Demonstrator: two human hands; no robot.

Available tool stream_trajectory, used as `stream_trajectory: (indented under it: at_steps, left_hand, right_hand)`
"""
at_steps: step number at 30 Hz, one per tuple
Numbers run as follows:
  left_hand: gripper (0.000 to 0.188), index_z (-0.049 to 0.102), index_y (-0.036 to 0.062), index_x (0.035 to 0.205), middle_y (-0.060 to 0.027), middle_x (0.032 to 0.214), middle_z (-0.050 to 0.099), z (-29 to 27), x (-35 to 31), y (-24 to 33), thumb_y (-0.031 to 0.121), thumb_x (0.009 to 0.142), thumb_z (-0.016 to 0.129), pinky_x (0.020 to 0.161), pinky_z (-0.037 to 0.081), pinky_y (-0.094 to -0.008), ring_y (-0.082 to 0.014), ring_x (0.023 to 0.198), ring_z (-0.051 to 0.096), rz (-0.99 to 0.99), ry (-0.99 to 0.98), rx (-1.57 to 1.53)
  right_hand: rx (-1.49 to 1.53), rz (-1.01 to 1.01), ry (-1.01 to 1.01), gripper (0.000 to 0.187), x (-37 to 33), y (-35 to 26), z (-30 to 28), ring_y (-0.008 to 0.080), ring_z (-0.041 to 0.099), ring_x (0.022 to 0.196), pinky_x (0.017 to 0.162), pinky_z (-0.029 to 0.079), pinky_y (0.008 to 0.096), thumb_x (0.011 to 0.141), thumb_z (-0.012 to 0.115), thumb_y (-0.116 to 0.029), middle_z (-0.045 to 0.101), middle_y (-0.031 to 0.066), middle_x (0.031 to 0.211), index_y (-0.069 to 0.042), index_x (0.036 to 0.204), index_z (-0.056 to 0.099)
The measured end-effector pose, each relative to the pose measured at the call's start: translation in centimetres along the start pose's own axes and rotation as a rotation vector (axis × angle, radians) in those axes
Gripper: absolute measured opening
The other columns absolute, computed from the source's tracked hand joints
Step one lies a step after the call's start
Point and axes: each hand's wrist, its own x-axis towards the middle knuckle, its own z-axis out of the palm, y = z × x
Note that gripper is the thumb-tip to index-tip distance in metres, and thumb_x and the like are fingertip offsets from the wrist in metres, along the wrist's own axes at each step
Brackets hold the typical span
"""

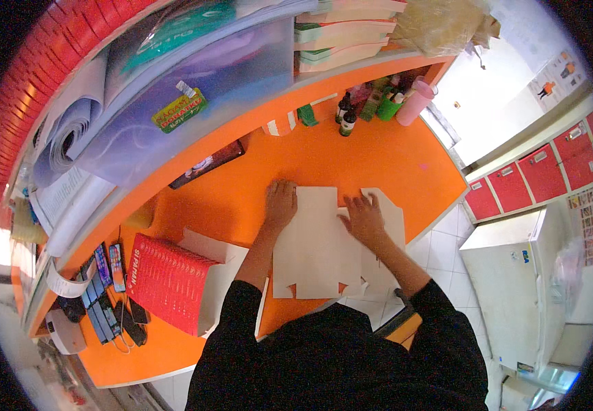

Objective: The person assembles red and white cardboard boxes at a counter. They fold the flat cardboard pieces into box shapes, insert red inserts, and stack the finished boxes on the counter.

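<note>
In front of me on the orange desk lies a flat, pale die-cut cardboard box blank point(317, 240), plain side up, with notches along its near edge. My left hand point(281, 204) rests at its far left edge, fingers stretched forward. On the right side my right hand point(365, 219) lies with its fingers spread, touching the cardboard. Beneath that hand another pale cardboard piece point(389, 209) extends to the right. To the left of my left forearm is a fanned stack of red printed box blanks point(170, 284), with a pale piece sticking out beside it.
Phones point(117, 264) and cables lie at the desk's left end. Small dark bottles point(347, 123) and a pink tumbler point(418, 101) stand at the back. Above hangs a shelf point(242, 116) with plastic-wrapped rolls. A white fridge point(505, 281) and red drawers point(543, 175) are at right.
</note>
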Motion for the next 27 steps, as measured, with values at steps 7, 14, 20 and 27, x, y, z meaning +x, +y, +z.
stream_trajectory:
  at_steps: [7,14,20,27]
  left_hand:
    - [0.027,0.056,0.0051,0.103,-0.0147,0.103,0.058,0.6,2.6,-0.9,0.016,0.079,0.063,0.091,0.037,-0.0492,-0.0340,0.103,0.052,0.055,-0.271,-0.141]
    - [0.046,0.056,0.0031,0.107,-0.0137,0.106,0.060,-4.5,5.4,-0.6,0.021,0.067,0.072,0.098,0.033,-0.0496,-0.0341,0.108,0.053,-0.018,-0.899,0.021]
    - [0.034,0.058,0.0032,0.101,-0.0125,0.104,0.061,-7.4,3.5,1.5,0.017,0.072,0.069,0.088,0.038,-0.0468,-0.0317,0.105,0.055,0.083,-0.677,0.098]
    - [0.041,0.056,0.0014,0.121,-0.0133,0.117,0.059,-7.0,-6.9,3.5,0.015,0.083,0.056,0.096,0.040,-0.0464,-0.0302,0.113,0.051,0.193,-0.267,0.102]
  right_hand:
    - [0.262,-0.114,-0.626,0.069,11.1,2.4,0.0,0.0321,0.055,0.114,0.094,0.043,0.0464,0.065,0.080,-0.035,0.059,0.0146,0.119,-0.009,0.123,0.053]
    - [0.181,-0.047,-0.233,0.035,7.7,-1.4,2.3,0.0309,0.058,0.101,0.084,0.044,0.0454,0.071,0.067,-0.015,0.060,0.0147,0.108,-0.010,0.105,0.062]
    - [0.029,-0.088,0.279,0.016,1.3,-5.9,2.4,0.0272,0.055,0.088,0.075,0.043,0.0425,0.078,0.058,-0.014,0.056,0.0116,0.096,-0.012,0.093,0.063]
    - [0.026,-0.108,0.338,0.011,-2.1,-7.8,1.8,0.0236,0.053,0.082,0.070,0.042,0.0402,0.077,0.060,-0.016,0.053,0.0077,0.092,-0.012,0.088,0.060]
